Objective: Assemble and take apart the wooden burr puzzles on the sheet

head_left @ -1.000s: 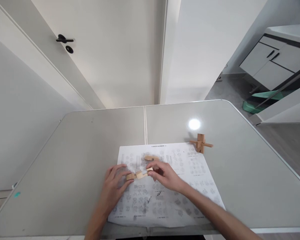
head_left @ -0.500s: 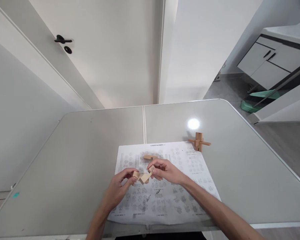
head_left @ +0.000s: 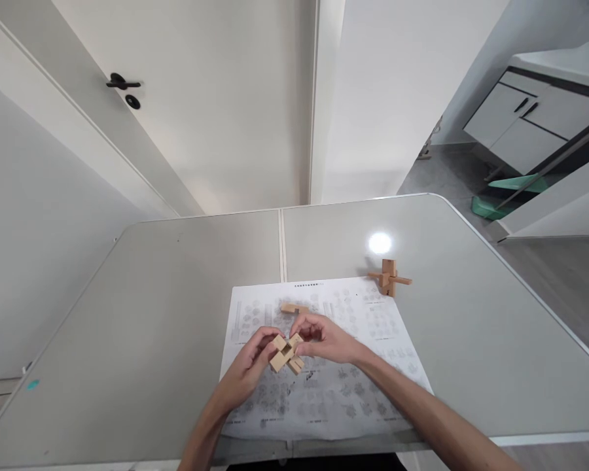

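Observation:
Between my two hands a cluster of pale wooden puzzle blocks [head_left: 283, 357] is held together, its pieces crossing around a small square gap. My left hand [head_left: 249, 361] pinches the cluster from the left, thumb on the near side. From the right, my right hand [head_left: 324, 338] grips it with thumb and fingers. Just beyond the hands a single notched wooden block [head_left: 293, 308] lies on the printed sheet [head_left: 373, 386], which shows rows of small diagrams. The undersides of the held blocks are hidden.
An assembled wooden cross-shaped puzzle [head_left: 388, 279] stands at the sheet's far right corner. Under everything is a grey table [head_left: 152, 340] with a pale seam across its middle. Beyond its far edge are a white door [head_left: 226, 98] and, at right, a white cabinet [head_left: 525, 111].
The blocks have come together: the pieces that were apart in my two hands now form one crossed cluster. My left hand has shifted slightly right. The loose block has stayed put.

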{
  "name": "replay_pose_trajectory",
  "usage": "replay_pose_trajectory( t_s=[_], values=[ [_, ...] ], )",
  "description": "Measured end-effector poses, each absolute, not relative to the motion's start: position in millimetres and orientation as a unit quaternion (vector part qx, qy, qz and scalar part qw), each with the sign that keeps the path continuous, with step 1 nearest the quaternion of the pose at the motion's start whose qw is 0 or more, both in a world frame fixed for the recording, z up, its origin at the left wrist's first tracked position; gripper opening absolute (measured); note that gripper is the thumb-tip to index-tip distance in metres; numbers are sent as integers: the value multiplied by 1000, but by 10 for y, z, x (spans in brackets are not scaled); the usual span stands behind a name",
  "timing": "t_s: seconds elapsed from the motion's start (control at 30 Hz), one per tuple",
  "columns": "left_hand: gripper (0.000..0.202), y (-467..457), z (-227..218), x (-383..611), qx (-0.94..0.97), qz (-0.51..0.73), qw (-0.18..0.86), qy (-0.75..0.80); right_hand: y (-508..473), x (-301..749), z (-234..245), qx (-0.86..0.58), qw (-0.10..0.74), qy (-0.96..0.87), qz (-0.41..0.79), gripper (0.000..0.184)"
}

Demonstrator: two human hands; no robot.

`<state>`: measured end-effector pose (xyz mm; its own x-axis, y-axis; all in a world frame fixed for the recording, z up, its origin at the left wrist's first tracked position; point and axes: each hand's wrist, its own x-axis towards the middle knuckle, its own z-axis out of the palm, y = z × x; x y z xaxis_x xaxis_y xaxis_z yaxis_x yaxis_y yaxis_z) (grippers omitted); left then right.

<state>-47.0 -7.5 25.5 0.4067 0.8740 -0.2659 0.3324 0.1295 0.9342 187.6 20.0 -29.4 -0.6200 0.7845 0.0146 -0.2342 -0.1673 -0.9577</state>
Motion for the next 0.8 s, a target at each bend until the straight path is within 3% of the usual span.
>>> replay_pose_trajectory(
  t_s=[0.43, 0.8],
  values=[
    [57, -115, 262, -396, 589, 265, 623, 441, 161, 1853, -273, -273, 371, -560, 689, 33],
    [39, -157, 301, -337, 629, 241, 535, 509, 166, 1840, -368, -279, 370, -577, 673, 38]
  ],
)
